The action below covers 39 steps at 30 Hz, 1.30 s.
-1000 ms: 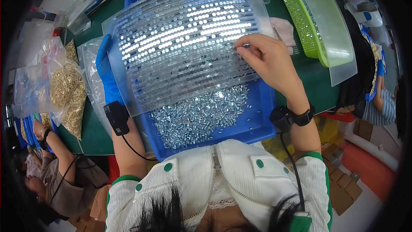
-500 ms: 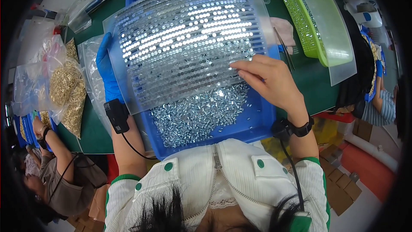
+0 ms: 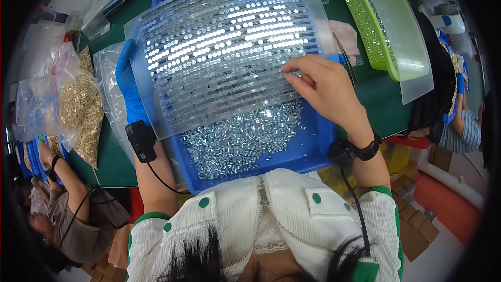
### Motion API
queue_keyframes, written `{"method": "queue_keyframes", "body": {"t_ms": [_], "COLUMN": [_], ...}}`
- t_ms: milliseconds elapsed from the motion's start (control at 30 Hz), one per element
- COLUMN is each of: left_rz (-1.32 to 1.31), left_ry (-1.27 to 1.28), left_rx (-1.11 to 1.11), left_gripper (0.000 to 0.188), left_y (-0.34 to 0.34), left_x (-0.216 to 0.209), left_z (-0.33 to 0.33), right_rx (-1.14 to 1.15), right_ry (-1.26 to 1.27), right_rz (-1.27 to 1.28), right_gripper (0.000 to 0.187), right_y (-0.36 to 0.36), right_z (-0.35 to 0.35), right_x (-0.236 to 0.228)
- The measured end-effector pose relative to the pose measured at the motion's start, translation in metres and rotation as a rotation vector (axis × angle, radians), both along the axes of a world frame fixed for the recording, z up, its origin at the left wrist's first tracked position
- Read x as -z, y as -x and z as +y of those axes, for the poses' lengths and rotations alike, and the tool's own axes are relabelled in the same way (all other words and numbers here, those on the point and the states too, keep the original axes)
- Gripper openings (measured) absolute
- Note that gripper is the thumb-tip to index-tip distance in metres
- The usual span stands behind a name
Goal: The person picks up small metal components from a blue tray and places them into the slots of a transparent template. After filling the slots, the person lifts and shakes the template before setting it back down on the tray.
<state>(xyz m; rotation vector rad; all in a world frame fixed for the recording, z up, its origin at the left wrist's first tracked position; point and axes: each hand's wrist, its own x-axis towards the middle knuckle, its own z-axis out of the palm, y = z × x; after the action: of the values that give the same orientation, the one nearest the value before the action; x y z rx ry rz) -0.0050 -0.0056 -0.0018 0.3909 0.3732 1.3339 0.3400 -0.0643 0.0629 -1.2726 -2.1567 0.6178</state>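
Note:
A translucent plate with many rows of small shiny round pieces lies tilted over a blue tray. My left hand, in a blue glove, grips the plate's left edge, its fingers partly hidden beneath. Over the right part of the lower rows is my bare right hand. Its thumb and forefinger are brought together near the plate's surface; whatever may be between them is too small to make out. Below the plate's near edge, a heap of loose silvery metal cylinders fills part of the tray.
A green basket with silvery pieces and a translucent sheet stands at the far right. Tweezers lie by a pink cloth. Bags of gold-coloured parts are on the left. Other people work at both sides.
My right hand has shifted slightly up and to the right over the plate, its fingers more curled. My left hand stays on the plate's edge.

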Motion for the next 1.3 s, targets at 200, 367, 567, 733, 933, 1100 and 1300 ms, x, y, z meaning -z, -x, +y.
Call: {"method": "queue_keyframes", "body": {"t_ms": [200,367,567,733,933,1100,1300], "left_rz": [0.018,-0.119,-0.175,-0.227,-0.049,-0.319,-0.306], "left_ry": [0.010,-0.104,-0.115,-0.203,-0.004,-0.232,-0.162], "left_rx": [-0.017,0.094,0.142,0.214,0.016,0.277,0.200], "left_gripper": [0.032,0.038,0.042,0.042,0.043,0.043,0.043], "left_y": [-0.002,0.000,0.009,0.009,0.010,0.002,0.009], "left_x": [-0.002,0.002,0.013,0.013,0.009,0.005,0.015], "left_z": [0.000,0.002,0.008,0.008,0.008,0.009,0.012], "right_rx": [-0.020,0.091,0.131,0.162,0.066,-0.121,-0.225], "right_ry": [0.010,0.303,0.787,0.567,0.476,0.313,0.184], "right_rz": [-0.073,0.242,1.116,0.645,0.155,0.082,0.041], "right_gripper": [0.011,0.008,0.010,0.011,0.012,0.017,0.022], "right_y": [0.001,-0.008,-0.042,-0.035,-0.017,0.001,0.017], "right_z": [0.005,0.005,0.007,0.002,0.001,0.001,-0.005], "right_x": [0.002,0.000,-0.010,-0.001,-0.006,-0.006,-0.004]}}
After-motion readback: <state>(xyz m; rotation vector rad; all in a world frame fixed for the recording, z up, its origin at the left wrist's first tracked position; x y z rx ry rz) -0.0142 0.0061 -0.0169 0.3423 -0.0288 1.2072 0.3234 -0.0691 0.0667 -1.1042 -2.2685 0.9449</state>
